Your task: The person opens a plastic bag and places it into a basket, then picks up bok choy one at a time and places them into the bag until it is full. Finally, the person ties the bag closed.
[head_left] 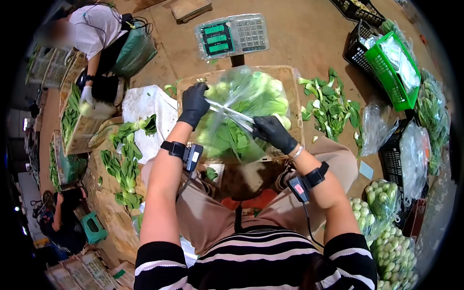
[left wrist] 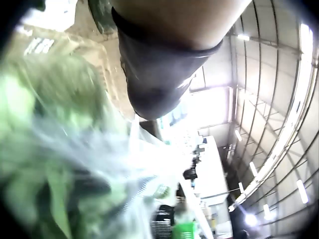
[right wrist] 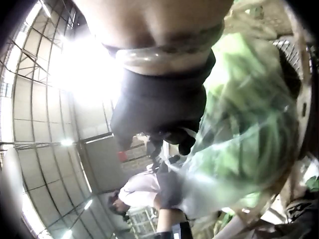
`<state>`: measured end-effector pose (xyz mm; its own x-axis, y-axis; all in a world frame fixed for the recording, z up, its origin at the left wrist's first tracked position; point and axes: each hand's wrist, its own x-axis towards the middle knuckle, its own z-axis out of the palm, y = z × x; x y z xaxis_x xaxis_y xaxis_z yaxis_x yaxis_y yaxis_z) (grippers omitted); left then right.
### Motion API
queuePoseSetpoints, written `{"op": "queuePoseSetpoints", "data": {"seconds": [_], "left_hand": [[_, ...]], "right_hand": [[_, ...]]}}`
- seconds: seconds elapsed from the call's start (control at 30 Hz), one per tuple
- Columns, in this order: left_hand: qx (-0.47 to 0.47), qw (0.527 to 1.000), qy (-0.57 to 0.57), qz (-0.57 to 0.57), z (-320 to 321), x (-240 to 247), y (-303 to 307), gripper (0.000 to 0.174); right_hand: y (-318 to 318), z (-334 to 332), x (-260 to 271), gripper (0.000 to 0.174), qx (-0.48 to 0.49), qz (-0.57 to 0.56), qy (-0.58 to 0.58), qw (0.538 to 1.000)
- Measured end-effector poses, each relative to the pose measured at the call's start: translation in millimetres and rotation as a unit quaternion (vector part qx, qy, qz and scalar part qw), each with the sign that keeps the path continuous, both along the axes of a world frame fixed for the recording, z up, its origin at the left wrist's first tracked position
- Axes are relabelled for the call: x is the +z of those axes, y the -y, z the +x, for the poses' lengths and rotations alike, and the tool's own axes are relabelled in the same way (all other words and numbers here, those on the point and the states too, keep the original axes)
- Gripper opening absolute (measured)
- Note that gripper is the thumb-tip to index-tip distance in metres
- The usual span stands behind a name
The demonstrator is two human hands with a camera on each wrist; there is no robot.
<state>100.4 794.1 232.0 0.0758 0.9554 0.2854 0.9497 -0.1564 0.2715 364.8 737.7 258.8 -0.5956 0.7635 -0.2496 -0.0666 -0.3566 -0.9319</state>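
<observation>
A clear plastic bag full of leafy green vegetables [head_left: 232,135] lies on a shallow tan crate [head_left: 296,96] in the head view. Its top is gathered into twisted white strands [head_left: 232,113] stretched between both hands. My black-gloved left hand [head_left: 195,104] grips one end at the upper left, fingers curled. The gloved right hand [head_left: 274,133] pinches the other end at the right. In the left wrist view the left hand [left wrist: 157,74] hides its own fingertips. The right wrist view shows the right hand [right wrist: 162,107] with fingers curled beside the bag [right wrist: 244,129].
A scale display [head_left: 232,36] stands beyond the crate. Loose greens [head_left: 333,104] lie right, more [head_left: 126,164] left. A green basket [head_left: 394,72], black crates and bagged vegetables [head_left: 394,251] line the right side. A person in a white shirt [head_left: 96,29] bends over crates at upper left.
</observation>
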Motion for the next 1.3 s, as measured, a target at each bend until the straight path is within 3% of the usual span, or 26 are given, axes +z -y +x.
{"op": "queuePoseSetpoints", "data": {"seconds": [0.07, 0.13, 0.17, 0.2, 0.23, 0.27, 0.3, 0.37, 0.4, 0.47, 0.53, 0.57, 0.6, 0.67, 0.7, 0.77, 0.87, 0.93, 1.0, 1.03, 1.07, 1.13, 1.17, 1.23, 1.27, 1.3], "left_hand": [[0.049, 0.994, 0.024, -0.096, -14, -29, -5, 0.02], [0.068, 0.986, 0.11, -0.106, -21, -65, -10, 0.018], [0.073, 0.985, 0.12, -0.096, -27, -83, -15, 0.018], [0.094, 0.986, 0.098, -0.1, -21, -72, -16, 0.015], [0.097, 0.985, 0.09, -0.114, -21, -72, -17, 0.013], [0.096, 0.985, 0.075, -0.125, -23, -69, -23, 0.012], [0.099, 0.985, 0.07, -0.12, -24, -70, -26, 0.009], [0.118, 0.976, 0.034, -0.178, -20, -65, -33, 0.012], [0.139, 0.967, 0.024, -0.213, -16, -56, -36, 0.013], [0.094, 0.978, -0.035, -0.183, -19, -40, -38, 0.03], [0.103, 0.979, -0.11, -0.137, 2, 22, -27, 0.048], [0.089, 0.98, -0.139, -0.115, 19, 58, -14, 0.059], [0.077, 0.977, -0.149, -0.129, 34, 89, -1, 0.059], [0.016, 0.984, -0.057, -0.166, 33, 94, 11, 0.058], [0.046, 0.969, 0.082, -0.229, 34, 95, 19, 0.057], [0.082, 0.892, 0.347, -0.277, 34, 85, 35, 0.051], [0.075, 0.782, 0.581, -0.213, 40, 61, 56, 0.039], [0.006, 0.784, 0.599, -0.16, 52, 56, 57, 0.026], [-0.014, 0.796, 0.59, -0.133, 55, 55, 58, 0.023], [-0.028, 0.761, 0.637, -0.119, 57, 54, 61, 0.022], [-0.004, 0.756, 0.641, -0.133, 56, 53, 59, 0.026], [0.07, 0.685, 0.71, -0.147, 48, 44, 49, 0.035], [0.071, 0.682, 0.712, -0.147, 42, 38, 40, 0.035], [0.176, 0.621, 0.748, -0.154, 29, 17, 20, 0.041], [0.217, 0.598, 0.753, -0.168, 16, 0, 3, 0.042], [0.228, 0.591, 0.753, -0.178, 4, -11, -10, 0.041]], "right_hand": [[3, 21, -20, 0.042, -0.005, 0.08, 0.029, 0.996], [19, 30, -69, 0.043, -0.078, 0.309, 0.038, 0.947], [22, 30, -74, 0.043, -0.083, -0.088, -0.147, 0.982], [30, 28, -100, 0.044, -0.132, 0.103, 0.047, 0.985], [35, 26, -101, 0.042, -0.132, -0.067, -0.113, 0.983], [37, 22, -99, 0.041, -0.13, -0.23, -0.274, 0.925], [38, 18, -100, 0.041, -0.133, -0.234, -0.284, 0.92], [38, 18, -93, 0.038, -0.127, -0.082, -0.193, 0.97], [36, 17, -77, 0.038, -0.129, -0.071, -0.195, 0.97], [40, 9, -35, 0.039, -0.052, 0.088, 0.102, 0.99], [48, -5, -17, 0.042, -0.028, 0.147, 0.084, 0.985], [47, -12, 2, 0.04, -0.007, 0.301, 0.096, 0.949], [46, -20, 15, 0.038, 0.02, 0.45, 0.105, 0.887], [45, -36, 21, 0.036, 0.029, 0.49, 0.063, 0.869], [47, -36, 35, 0.036, 0.057, 0.442, 0.096, 0.89], [56, -36, 44, 0.036, 0.049, 0.447, 0.106, 0.887], [51, -26, 49, 0.027, 0.047, 0.415, 0.129, 0.9], [34, -26, 53, 0.018, -0.042, 0.199, -0.105, 0.973], [22, -31, 59, 0.035, -0.078, 0.081, -0.203, 0.973], [17, -29, 64, 0.036, -0.102, 0.07, -0.222, 0.967], [12, -28, 67, 0.037, -0.127, 0.057, -0.239, 0.961], [6, -29, 55, 0.032, -0.187, 0.009, -0.238, 0.953], [-2, -22, 31, 0.028, -0.146, 0.043, -0.199, 0.968], [-1, -18, 21, 0.032, -0.062, 0.094, -0.143, 0.983], [8, -12, 22, 0.035, -0.017, 0.088, 0.052, 0.995], [18, -13, 15, 0.038, 0.055, 0.281, 0.168, 0.943]]}}
